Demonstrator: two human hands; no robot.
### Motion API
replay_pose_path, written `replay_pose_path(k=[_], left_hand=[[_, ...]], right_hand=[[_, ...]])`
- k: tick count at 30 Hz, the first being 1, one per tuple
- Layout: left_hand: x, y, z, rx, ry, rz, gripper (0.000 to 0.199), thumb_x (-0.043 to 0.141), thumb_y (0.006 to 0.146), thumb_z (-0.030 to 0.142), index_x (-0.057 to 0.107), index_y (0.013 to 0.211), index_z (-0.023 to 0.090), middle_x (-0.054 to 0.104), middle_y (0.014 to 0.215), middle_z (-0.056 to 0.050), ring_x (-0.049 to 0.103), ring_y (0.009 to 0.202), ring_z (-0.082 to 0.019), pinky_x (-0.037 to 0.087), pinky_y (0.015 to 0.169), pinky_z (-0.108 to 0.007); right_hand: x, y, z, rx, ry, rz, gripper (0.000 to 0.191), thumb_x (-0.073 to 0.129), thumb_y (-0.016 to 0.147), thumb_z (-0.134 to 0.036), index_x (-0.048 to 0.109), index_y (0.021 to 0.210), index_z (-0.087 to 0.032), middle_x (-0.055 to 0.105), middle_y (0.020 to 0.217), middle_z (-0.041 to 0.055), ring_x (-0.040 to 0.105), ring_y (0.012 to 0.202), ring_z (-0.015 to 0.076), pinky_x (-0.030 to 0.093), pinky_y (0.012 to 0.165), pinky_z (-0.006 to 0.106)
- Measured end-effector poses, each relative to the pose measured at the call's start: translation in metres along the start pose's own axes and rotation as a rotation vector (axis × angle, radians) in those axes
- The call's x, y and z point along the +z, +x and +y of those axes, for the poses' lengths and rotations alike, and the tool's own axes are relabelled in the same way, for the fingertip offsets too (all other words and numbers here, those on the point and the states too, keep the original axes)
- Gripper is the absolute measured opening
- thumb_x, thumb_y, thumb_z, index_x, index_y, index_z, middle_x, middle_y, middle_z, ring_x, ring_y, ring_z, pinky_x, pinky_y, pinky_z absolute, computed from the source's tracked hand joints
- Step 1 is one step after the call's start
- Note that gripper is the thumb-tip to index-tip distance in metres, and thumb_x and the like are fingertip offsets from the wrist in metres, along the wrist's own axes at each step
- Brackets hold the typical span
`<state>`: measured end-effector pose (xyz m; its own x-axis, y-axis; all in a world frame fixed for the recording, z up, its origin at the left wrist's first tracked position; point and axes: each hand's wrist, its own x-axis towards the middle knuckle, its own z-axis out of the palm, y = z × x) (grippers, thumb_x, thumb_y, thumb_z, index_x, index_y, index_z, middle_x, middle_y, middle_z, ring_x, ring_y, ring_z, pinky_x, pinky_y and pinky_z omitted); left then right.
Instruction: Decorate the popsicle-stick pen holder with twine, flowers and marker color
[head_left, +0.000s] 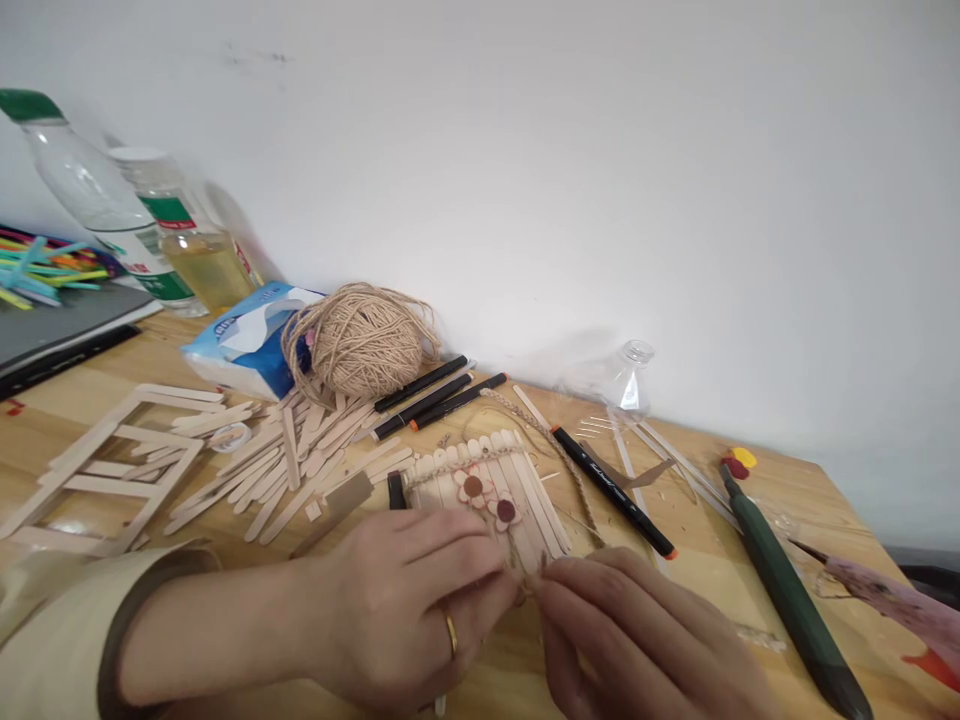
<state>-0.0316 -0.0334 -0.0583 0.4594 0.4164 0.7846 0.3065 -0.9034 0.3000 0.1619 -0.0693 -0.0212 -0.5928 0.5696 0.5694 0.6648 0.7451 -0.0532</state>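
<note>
A panel of craft sticks (pixel 534 515) lies on the table, with two flowers (pixel 505 511) with dark red centres on it. Braided twine (pixel 450 463) runs across its upper part. At the panel's lower edge, my left hand (pixel 420 600) is closed, its thumb and fingers pinching a bit of twine. Close beside it, my right hand (pixel 637 640) pinches what looks like the same twine. The fingertips nearly meet, and the hands hide the lower part of the panel.
Loose craft sticks (pixel 289 450) and a stick frame (pixel 127 487) lie to the left. Behind are a twine ball (pixel 367 340), a tissue pack (pixel 255 335) and bottles (pixel 206 255). A black marker (pixel 611 490), a dark green pen-like tool (pixel 787 590) and a pink-handled tool (pixel 892 600) lie right.
</note>
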Motion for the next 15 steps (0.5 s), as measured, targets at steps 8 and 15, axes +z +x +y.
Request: replay_pose_path(k=[8,15], left_hand=[[-0.0042,0.0054,-0.0028,0.155,0.058,-0.064,0.015,0.051,0.082,0.008,0.066,0.084,0.008,0.073,0.075,-0.006,0.066,0.068,-0.016,0.057,0.061,-0.025],[-0.0022,0.0022,-0.0010,0.117,0.068,-0.086,0.018,0.047,0.085,0.010,0.064,0.091,0.008,0.071,0.077,-0.006,0.064,0.075,-0.017,0.056,0.064,-0.026]], right_hand=[[0.0066,0.0066,-0.0033,0.279,0.268,0.072,0.016,0.057,0.080,-0.002,0.056,0.084,-0.018,0.065,0.071,-0.0013,0.063,0.062,0.0095,0.053,0.059,0.018],[0.0092,0.0075,0.0023,0.318,0.332,0.056,0.021,0.058,0.077,0.001,0.060,0.086,-0.019,0.065,0.077,-0.0002,0.063,0.070,0.0098,0.052,0.064,0.017]])
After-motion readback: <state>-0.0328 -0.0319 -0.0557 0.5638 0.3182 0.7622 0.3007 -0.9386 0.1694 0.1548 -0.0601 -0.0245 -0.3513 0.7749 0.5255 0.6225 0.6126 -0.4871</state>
